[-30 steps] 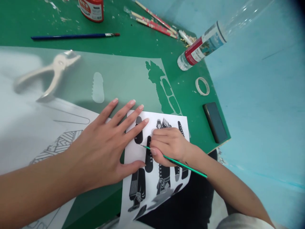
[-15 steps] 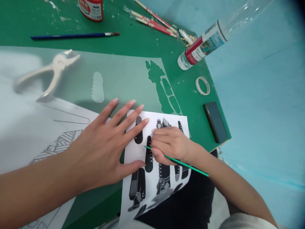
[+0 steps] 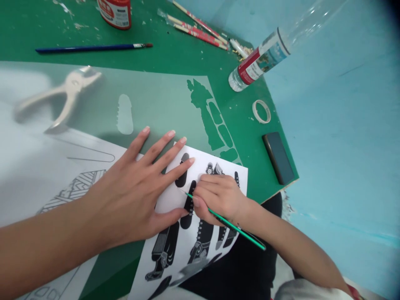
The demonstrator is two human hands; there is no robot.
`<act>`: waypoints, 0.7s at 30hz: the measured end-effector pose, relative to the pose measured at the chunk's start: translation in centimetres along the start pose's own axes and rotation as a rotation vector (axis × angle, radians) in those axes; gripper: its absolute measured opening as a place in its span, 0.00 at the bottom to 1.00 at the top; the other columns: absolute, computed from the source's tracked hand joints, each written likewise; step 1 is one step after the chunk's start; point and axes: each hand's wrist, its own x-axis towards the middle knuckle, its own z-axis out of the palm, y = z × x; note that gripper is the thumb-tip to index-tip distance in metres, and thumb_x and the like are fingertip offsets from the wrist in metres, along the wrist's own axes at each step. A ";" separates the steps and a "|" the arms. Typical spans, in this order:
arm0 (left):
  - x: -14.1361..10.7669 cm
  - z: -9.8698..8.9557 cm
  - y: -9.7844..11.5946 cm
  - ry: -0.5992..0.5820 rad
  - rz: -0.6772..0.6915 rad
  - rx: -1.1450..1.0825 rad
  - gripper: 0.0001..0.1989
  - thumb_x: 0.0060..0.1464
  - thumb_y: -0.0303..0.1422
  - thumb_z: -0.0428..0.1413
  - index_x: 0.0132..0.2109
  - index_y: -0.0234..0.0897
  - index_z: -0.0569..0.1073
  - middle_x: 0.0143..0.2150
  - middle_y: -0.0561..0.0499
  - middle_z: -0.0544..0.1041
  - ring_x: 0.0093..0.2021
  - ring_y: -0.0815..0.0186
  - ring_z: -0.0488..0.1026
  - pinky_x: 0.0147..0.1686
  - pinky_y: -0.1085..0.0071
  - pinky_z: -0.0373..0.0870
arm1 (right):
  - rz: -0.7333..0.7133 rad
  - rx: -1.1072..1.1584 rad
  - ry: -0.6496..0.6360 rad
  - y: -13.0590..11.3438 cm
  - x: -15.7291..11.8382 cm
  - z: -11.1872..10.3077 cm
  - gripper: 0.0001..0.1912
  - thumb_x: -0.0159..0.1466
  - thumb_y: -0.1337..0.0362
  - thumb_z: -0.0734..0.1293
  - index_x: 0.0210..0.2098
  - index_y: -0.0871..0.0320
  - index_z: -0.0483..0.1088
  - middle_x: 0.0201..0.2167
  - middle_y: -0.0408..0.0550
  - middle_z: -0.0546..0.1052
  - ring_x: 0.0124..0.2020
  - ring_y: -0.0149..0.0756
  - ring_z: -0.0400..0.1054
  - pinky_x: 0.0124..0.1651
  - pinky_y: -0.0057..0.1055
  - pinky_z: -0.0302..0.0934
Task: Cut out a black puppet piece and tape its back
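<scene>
My left hand (image 3: 134,187) lies flat with its fingers spread, pressing on a white paper sheet (image 3: 168,196) printed with black and grey puppet-like figure parts. In my right hand (image 3: 220,198) is a thin green-handled tool (image 3: 240,231) with a fine needle-like tip, gripped like a pen. Its tip meets the paper just below a black rounded shape (image 3: 181,177), near my left thumb and forefinger. The sheet's lower part curves down over the table edge. Under my hands, a translucent sheet (image 3: 162,96) with cut-out openings covers part of the table.
Metal pliers (image 3: 70,89) and line drawings (image 3: 90,156) lie at left. Behind are a blue paintbrush (image 3: 87,48), a red container (image 3: 115,14) and wrapped chopsticks (image 3: 203,33). A plastic bottle (image 3: 259,60), tape ring (image 3: 261,111) and dark block (image 3: 278,157) stand near the right wall.
The printed paper has turned clockwise, its right corner lower and its bottom swung left. The right hand and green tool moved slightly with it. The left hand stays spread in nearly the same place.
</scene>
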 end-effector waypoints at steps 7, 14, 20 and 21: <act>0.1 0.2 0.0 0.000 0.000 0.014 0.42 0.64 0.63 0.45 0.73 0.41 0.61 0.80 0.41 0.53 0.80 0.44 0.47 0.77 0.38 0.39 | -0.126 0.003 -0.083 2.4 0.9 -0.8 0.19 0.73 0.69 0.58 0.25 0.55 0.64 0.19 0.40 0.66 0.25 0.35 0.57 0.27 0.34 0.52; -0.1 0.2 0.0 0.008 -0.001 0.019 0.42 0.63 0.63 0.46 0.73 0.40 0.62 0.79 0.42 0.53 0.80 0.44 0.47 0.77 0.38 0.39 | -0.152 0.025 -0.071 2.9 0.7 -0.5 0.18 0.74 0.68 0.57 0.26 0.54 0.63 0.19 0.39 0.65 0.25 0.35 0.56 0.27 0.35 0.50; 0.1 0.3 0.0 0.017 0.004 0.018 0.42 0.63 0.63 0.46 0.73 0.40 0.62 0.79 0.41 0.54 0.79 0.44 0.48 0.77 0.38 0.40 | -0.180 0.026 -0.078 3.0 0.7 -0.5 0.19 0.75 0.68 0.55 0.26 0.54 0.61 0.19 0.39 0.65 0.25 0.35 0.57 0.28 0.35 0.50; 0.1 0.2 0.0 0.014 0.002 0.012 0.42 0.63 0.63 0.46 0.73 0.40 0.62 0.79 0.42 0.53 0.79 0.44 0.48 0.77 0.39 0.39 | -0.184 0.027 -0.080 3.0 0.8 -0.6 0.19 0.75 0.69 0.55 0.26 0.54 0.61 0.19 0.39 0.65 0.25 0.35 0.57 0.28 0.35 0.50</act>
